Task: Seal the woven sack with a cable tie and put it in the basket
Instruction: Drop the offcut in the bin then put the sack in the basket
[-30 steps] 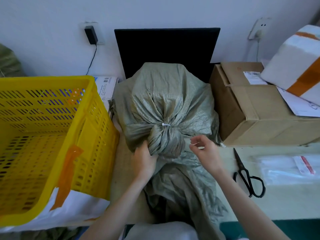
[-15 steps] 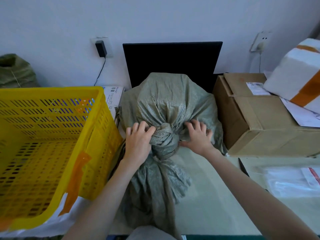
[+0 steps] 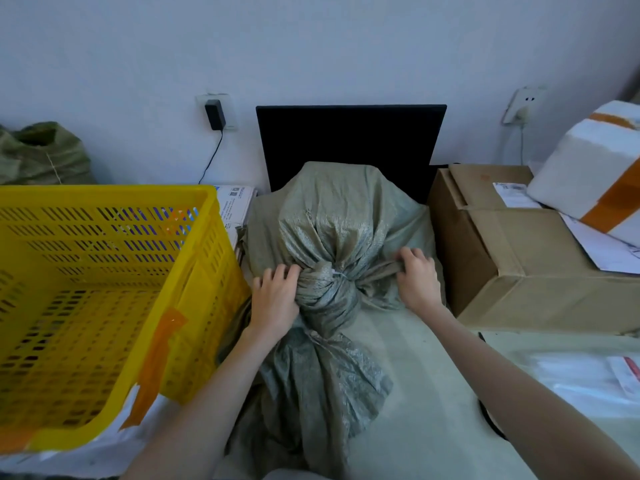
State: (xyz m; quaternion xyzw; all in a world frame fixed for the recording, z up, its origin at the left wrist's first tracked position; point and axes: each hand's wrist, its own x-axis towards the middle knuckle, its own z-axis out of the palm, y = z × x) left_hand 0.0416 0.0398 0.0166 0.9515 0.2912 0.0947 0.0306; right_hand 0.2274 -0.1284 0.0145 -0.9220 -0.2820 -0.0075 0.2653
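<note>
A grey-green woven sack (image 3: pixel 332 216) stands in the middle of the table, its neck gathered into a bunch. A thin white cable tie (image 3: pixel 337 273) circles that neck. Loose sack cloth spreads toward me below the neck. My left hand (image 3: pixel 275 299) grips the sack fabric on the left side of the neck. My right hand (image 3: pixel 417 278) clutches a fold of the sack on the right side. The yellow slotted basket (image 3: pixel 194 299) stands to the left of the sack, tilted, with nothing visible inside.
A brown cardboard box (image 3: pixel 512 271) sits right of the sack, with a white foam box (image 3: pixel 588 174) taped orange on it. A black panel (image 3: pixel 349 140) leans on the wall behind. Clear plastic bags (image 3: pixel 581 379) lie front right. Another green sack (image 3: pixel 41 154) is far left.
Both hands left the tie and moved up onto the sack, then spread apart to grip its sides. The view has lifted, so the scissors at the right are mostly hidden by my right arm.
</note>
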